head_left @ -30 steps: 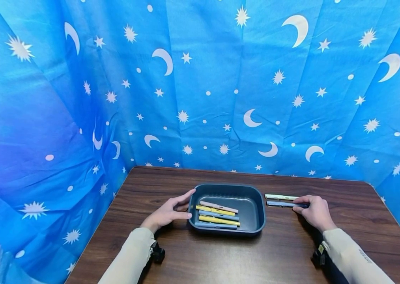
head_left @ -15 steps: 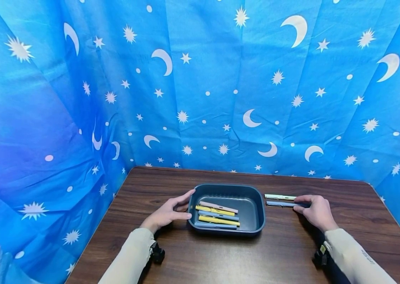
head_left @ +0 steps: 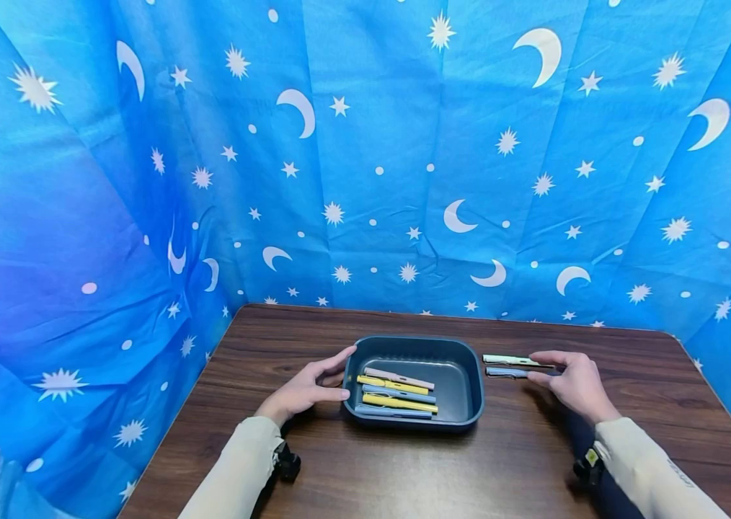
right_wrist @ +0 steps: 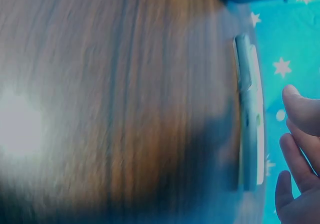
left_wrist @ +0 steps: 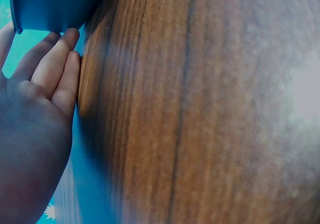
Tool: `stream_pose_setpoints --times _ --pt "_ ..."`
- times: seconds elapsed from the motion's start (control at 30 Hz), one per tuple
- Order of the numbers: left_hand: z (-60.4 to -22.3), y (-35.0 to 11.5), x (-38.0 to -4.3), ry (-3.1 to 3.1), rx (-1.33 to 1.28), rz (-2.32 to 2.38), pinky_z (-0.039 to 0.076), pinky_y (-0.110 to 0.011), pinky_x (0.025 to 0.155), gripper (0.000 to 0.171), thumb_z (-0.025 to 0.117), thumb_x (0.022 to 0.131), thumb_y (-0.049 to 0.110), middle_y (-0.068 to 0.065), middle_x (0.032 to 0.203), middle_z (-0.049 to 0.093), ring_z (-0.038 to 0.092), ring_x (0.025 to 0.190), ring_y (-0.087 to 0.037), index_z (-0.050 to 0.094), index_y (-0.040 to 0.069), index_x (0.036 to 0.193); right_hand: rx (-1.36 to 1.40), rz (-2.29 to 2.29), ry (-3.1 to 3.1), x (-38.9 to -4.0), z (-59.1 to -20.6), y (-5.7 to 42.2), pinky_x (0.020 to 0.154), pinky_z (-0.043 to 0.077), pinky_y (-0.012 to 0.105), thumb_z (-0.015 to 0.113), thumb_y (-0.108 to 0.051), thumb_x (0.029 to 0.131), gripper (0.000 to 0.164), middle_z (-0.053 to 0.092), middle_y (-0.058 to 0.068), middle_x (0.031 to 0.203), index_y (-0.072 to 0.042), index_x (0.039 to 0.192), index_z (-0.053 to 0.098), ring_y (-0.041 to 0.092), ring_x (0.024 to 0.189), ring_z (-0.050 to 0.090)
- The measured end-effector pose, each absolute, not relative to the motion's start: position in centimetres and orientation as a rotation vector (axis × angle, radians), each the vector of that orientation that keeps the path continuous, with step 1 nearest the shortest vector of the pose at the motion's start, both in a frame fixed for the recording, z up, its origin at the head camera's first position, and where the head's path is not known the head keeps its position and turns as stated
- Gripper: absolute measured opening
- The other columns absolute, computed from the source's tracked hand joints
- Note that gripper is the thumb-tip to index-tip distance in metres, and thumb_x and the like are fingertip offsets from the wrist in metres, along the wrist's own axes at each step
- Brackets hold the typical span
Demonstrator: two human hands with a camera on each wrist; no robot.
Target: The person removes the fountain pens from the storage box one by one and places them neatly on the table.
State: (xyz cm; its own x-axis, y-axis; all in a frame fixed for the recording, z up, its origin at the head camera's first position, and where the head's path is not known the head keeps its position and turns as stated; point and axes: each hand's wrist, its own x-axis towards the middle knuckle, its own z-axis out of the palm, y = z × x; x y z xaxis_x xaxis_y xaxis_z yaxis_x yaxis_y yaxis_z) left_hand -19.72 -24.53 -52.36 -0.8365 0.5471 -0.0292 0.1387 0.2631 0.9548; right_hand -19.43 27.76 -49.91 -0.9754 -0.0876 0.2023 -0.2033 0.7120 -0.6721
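Observation:
A dark blue-grey rectangular tray (head_left: 463, 386) holds several pens, with a yellow pen (head_left: 401, 403) among blue ones and a pinkish one. My left hand (head_left: 303, 389) touches the tray's left side, thumb near the front and index finger at the back corner. In the left wrist view its fingers reach fairly straight to the tray wall (left_wrist: 55, 9). To the tray's right, a pale green pen (head_left: 507, 360) and a blue pen (head_left: 507, 373) lie side by side. Over their right ends hovers my right hand (head_left: 576, 382), fingers apart; the right wrist view shows a gap between fingers and pens.
A dark brown wood-grain table (head_left: 391, 476) bears everything. Behind it hangs a blue cloth (head_left: 391, 202) with white moons and stars, which continues along the left side. Small black devices are strapped at both wrists, including the left wrist camera (head_left: 288, 463).
My right hand has come off the blue pen, rising a little with thumb and fingers spreading. Both pens beside the tray stay put. The left hand and tray have not moved.

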Motion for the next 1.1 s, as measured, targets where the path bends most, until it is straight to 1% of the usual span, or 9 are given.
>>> stream_pose_setpoints --times 0.1,0.23,0.37,0.47,0.6,0.77,0.87,1.0,1.1 --pt "-52.3 -24.5 -19.7 2.185 0.623 1.596 0.021 -0.062 0.126 0.078 0.070 0.102 0.017 0.001 0.174 0.023 0.033 0.156 -0.036 0.029 0.032 0.167 0.221 1.202 -2.762 -19.4 -49.4 27.0 0.079 0.052 0.025 0.085 -0.014 0.090 0.033 0.078 0.016 0.115 -0.005 0.121 0.079 0.031 0.106 0.069" --pt "-52.3 -24.5 -19.7 2.188 0.606 1.592 0.022 -0.060 0.127 0.079 0.070 0.102 0.017 0.003 0.174 0.024 0.034 0.156 -0.034 0.030 0.034 0.167 0.199 1.332 -2.763 -19.2 -48.7 25.8 0.083 0.054 0.024 0.084 -0.016 0.092 0.036 0.077 0.015 0.119 -0.006 0.125 0.077 0.031 0.110 0.069" --pt "-52.5 -24.6 -19.7 2.192 0.590 1.589 0.023 -0.059 0.127 0.079 0.071 0.101 0.017 0.003 0.174 0.024 0.034 0.155 -0.034 0.030 0.034 0.167 0.226 1.391 -2.752 -19.1 -48.2 24.5 0.084 0.056 0.022 0.084 -0.017 0.091 0.039 0.076 0.018 0.121 -0.004 0.127 0.076 0.034 0.112 0.070" --pt "-52.5 -24.6 -19.8 2.190 0.588 1.592 0.023 -0.059 0.126 0.079 0.071 0.102 0.018 0.001 0.174 0.024 0.034 0.155 -0.035 0.029 0.032 0.167 0.255 1.425 -2.730 -19.1 -47.7 23.7 0.082 0.057 0.020 0.084 -0.014 0.091 0.041 0.076 0.019 0.122 -0.003 0.128 0.075 0.034 0.109 0.071" --pt "-52.4 -24.6 -19.8 2.187 0.583 1.597 0.024 -0.059 0.126 0.079 0.072 0.101 0.018 0.001 0.174 0.024 0.034 0.155 -0.035 0.029 0.033 0.167 0.301 1.484 -2.693 -19.2 -47.1 22.7 0.079 0.058 0.020 0.084 -0.012 0.090 0.041 0.075 0.019 0.122 -0.002 0.129 0.074 0.032 0.106 0.071" --pt "-52.4 -24.6 -19.7 2.191 0.570 1.602 0.026 -0.057 0.126 0.079 0.071 0.101 0.016 0.002 0.173 0.026 0.035 0.155 -0.033 0.030 0.034 0.167 0.346 1.547 -2.674 -19.5 -46.9 21.4 0.080 0.059 0.020 0.084 -0.011 0.091 0.041 0.074 0.021 0.123 -0.001 0.129 0.074 0.038 0.112 0.071" --pt "-52.4 -24.5 -19.7 2.193 0.566 1.602 0.027 -0.057 0.126 0.079 0.071 0.101 0.015 0.001 0.173 0.028 0.035 0.155 -0.032 0.030 0.034 0.167 0.359 1.574 -2.680 -19.5 -46.9 20.7 0.080 0.059 0.020 0.083 -0.011 0.092 0.041 0.075 0.020 0.123 -0.002 0.130 0.073 0.039 0.114 0.071" --pt "-52.3 -24.4 -19.8 2.199 0.566 1.596 0.026 -0.059 0.126 0.078 0.070 0.102 0.015 0.001 0.173 0.029 0.034 0.156 -0.032 0.030 0.034 0.167 0.382 1.617 -2.679 -19.5 -46.8 19.7 0.084 0.060 0.023 0.082 -0.011 0.093 0.040 0.075 0.016 0.125 -0.004 0.131 0.074 0.037 0.118 0.070" --pt "-52.2 -24.5 -19.7 2.205 0.557 1.585 0.025 -0.060 0.126 0.079 0.071 0.101 0.017 0.000 0.172 0.029 0.035 0.155 -0.032 0.030 0.036 0.166 0.400 1.651 -2.678 -19.6 -46.6 19.0 0.089 0.061 0.030 0.082 -0.011 0.093 0.040 0.074 0.017 0.127 -0.004 0.131 0.073 0.037 0.123 0.068"
